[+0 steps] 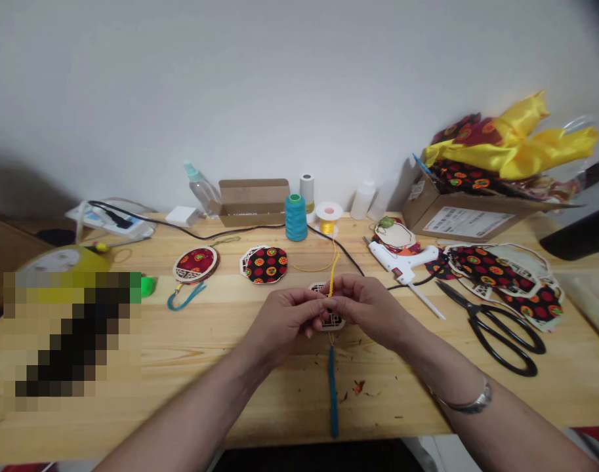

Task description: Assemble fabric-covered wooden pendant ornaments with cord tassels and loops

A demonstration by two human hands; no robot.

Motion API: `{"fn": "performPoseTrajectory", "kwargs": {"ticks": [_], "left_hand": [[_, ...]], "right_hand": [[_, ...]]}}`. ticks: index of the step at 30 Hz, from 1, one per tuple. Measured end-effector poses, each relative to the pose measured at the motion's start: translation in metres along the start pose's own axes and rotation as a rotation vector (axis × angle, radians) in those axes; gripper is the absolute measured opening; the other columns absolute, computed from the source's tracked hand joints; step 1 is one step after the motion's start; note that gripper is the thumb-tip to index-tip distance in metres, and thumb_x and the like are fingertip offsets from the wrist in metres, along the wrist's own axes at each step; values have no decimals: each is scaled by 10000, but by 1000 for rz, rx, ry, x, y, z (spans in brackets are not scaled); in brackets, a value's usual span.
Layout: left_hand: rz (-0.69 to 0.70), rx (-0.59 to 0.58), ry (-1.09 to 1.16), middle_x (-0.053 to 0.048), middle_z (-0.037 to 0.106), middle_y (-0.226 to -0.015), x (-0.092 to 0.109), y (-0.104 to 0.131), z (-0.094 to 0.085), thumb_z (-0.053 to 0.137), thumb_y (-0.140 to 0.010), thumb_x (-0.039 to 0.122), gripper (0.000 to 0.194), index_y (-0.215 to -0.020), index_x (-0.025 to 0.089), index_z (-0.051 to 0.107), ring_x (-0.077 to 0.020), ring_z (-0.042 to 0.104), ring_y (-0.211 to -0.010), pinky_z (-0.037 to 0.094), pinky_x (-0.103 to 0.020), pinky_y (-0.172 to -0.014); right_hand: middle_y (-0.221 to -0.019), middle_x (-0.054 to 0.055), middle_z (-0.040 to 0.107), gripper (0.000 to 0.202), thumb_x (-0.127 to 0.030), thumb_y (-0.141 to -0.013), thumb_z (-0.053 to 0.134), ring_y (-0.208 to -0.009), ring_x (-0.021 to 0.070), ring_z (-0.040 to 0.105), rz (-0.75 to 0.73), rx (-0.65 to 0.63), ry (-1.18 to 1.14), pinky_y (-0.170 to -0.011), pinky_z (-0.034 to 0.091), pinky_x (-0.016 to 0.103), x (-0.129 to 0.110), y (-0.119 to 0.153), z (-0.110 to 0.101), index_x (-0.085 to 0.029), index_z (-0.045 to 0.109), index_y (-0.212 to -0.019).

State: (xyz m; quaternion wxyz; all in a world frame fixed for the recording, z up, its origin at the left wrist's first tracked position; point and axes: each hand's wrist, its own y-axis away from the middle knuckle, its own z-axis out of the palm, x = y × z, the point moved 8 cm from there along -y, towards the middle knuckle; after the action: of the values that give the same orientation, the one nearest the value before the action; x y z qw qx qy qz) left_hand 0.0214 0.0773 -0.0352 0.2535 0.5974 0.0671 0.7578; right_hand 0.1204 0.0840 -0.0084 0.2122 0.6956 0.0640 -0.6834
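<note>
My left hand [299, 313] and my right hand [357, 303] meet over a small pale lattice piece [336, 322] near the middle of the wooden table. Thumbs and fingers of both hands are pinched together around a yellow braided cord [333, 278], whose upper end sticks up above them. The fingers partly cover the lattice piece. A blue tassel [333, 393] hangs from its lower side and lies toward the table's front edge. Small dark and red scraps [359, 387] lie right of the tassel.
Behind the hands stand a teal thread cone [296, 218] and a yellow cord spool [328, 218]. Patterned ornaments [266, 265] lie to the left. A glue gun [402, 261], black scissors [496, 328] and a cardboard box [466, 216] of fabric are on the right.
</note>
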Motion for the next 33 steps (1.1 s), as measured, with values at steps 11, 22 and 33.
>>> {"fn": "performPoseTrajectory", "kwargs": {"ticks": [11, 22, 33], "left_hand": [[0, -47, 33, -3, 601, -558, -1, 0, 2, 691, -667, 226, 108, -665, 117, 688, -47, 484, -461, 322, -160, -424], [6, -59, 61, 5, 599, -540, 2, -1, 4, 707, -655, 205, 99, -653, 114, 668, -43, 488, -460, 355, -158, -449], [39, -69, 111, 8, 612, -587, 3, 0, 3, 717, -642, 200, 118, -659, 119, 633, -64, 520, -518, 385, -174, -490]], "right_hand": [[-582, -24, 565, 139, -233, -730, 605, -556, 96, 496, -133, 190, 309, -525, 384, 215, -12, 2, -19, -155, 569, -622], [-546, -47, 515, 218, -178, -785, 546, -544, 85, 439, -193, 233, 543, -526, 329, 206, -21, 5, -19, -170, 499, -573], [-551, -47, 505, 213, -175, -793, 544, -552, 85, 430, -207, 246, 538, -534, 327, 206, -21, 6, -20, -169, 498, -585]]}}
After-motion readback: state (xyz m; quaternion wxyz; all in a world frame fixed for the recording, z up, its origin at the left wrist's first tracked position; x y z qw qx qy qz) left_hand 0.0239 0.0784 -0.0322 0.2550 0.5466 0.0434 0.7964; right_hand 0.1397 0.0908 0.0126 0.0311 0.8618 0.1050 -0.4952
